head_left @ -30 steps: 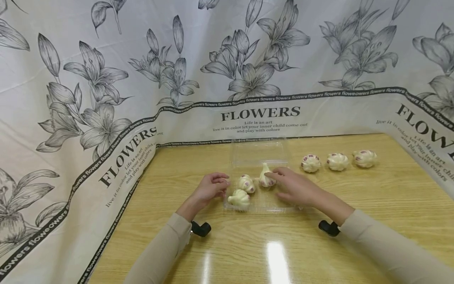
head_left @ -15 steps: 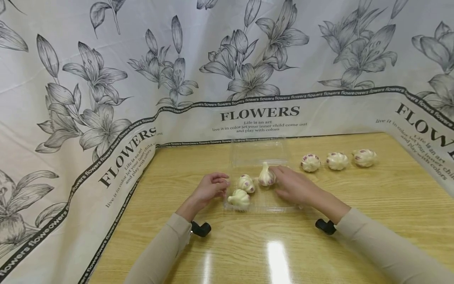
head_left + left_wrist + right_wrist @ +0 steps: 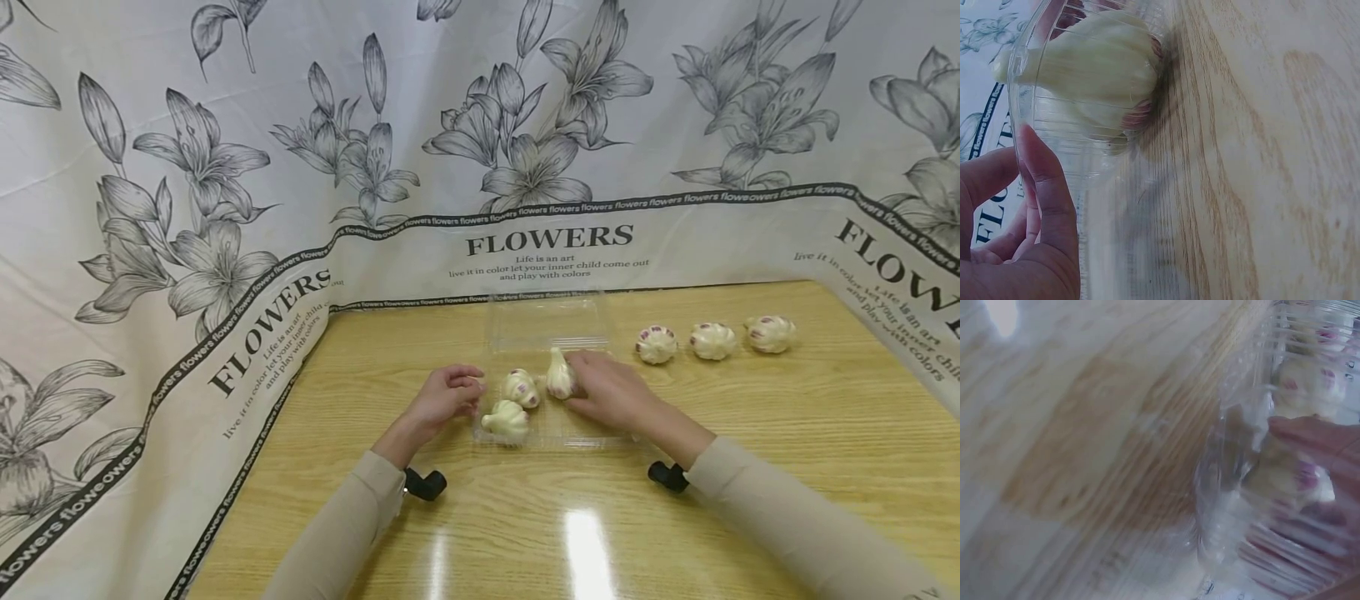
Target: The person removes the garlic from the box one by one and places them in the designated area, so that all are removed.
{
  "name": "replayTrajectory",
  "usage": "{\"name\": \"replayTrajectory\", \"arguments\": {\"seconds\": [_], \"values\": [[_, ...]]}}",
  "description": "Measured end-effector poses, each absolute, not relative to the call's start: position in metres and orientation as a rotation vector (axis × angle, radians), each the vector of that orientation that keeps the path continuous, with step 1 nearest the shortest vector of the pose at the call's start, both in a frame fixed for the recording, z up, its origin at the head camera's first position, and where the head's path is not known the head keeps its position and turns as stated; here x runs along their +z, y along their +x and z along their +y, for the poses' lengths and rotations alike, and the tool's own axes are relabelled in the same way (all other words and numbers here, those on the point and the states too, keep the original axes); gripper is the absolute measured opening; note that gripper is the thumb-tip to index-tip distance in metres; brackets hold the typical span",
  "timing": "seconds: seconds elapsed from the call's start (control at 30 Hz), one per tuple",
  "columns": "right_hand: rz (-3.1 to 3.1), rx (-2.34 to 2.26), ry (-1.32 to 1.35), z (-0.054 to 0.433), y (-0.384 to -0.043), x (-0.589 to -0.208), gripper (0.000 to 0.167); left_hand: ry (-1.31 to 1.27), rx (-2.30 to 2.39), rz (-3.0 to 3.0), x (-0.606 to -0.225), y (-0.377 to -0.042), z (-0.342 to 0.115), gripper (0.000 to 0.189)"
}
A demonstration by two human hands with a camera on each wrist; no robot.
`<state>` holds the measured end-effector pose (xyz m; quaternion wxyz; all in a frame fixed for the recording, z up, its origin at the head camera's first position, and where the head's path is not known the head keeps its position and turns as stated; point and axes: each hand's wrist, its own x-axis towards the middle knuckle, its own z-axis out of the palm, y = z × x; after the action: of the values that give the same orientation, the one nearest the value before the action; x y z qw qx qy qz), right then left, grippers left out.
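Observation:
An open clear plastic box [image 3: 581,440] lies on the table with its lid [image 3: 547,323] folded back. My left hand [image 3: 441,398] pinches the box's left rim between thumb and finger, as the left wrist view shows. Two garlic bulbs, one behind [image 3: 522,388] and one in front [image 3: 506,422], rest in the left part of the box. My right hand [image 3: 617,392] reaches into the right part and grips a third garlic bulb [image 3: 558,377], stem up and slightly tilted. Through the box wall in the right wrist view, fingers lie on either side of this bulb [image 3: 1282,478].
To the right of the box stand three more garlic bulbs in a row: a near one [image 3: 657,344], a middle one [image 3: 713,341] and a far one [image 3: 771,333]. A flower-printed cloth [image 3: 405,258] hangs behind the wooden table [image 3: 517,533] and along its sides.
My right hand has shifted a little left and its bulb has moved slightly left and tilted. The left hand, box and other bulbs have stayed put.

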<state>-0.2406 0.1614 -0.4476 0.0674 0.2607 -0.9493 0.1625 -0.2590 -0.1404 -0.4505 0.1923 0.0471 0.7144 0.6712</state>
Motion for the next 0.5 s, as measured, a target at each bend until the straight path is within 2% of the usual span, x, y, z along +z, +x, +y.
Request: {"name": "replayTrajectory", "arguments": {"seconds": [0.3,0.5], "values": [[-2.880,0.558,0.727,0.1551,-0.2451,-0.4491,0.063,0.140,1.890,1.999,-0.4520,-0.2600,-0.1408,0.040],[-2.982,0.756,0.690,0.1536,-0.2488,-0.4414,0.040,0.139,1.884,1.996,-0.4512,-0.2596,-0.1416,0.042]]}}
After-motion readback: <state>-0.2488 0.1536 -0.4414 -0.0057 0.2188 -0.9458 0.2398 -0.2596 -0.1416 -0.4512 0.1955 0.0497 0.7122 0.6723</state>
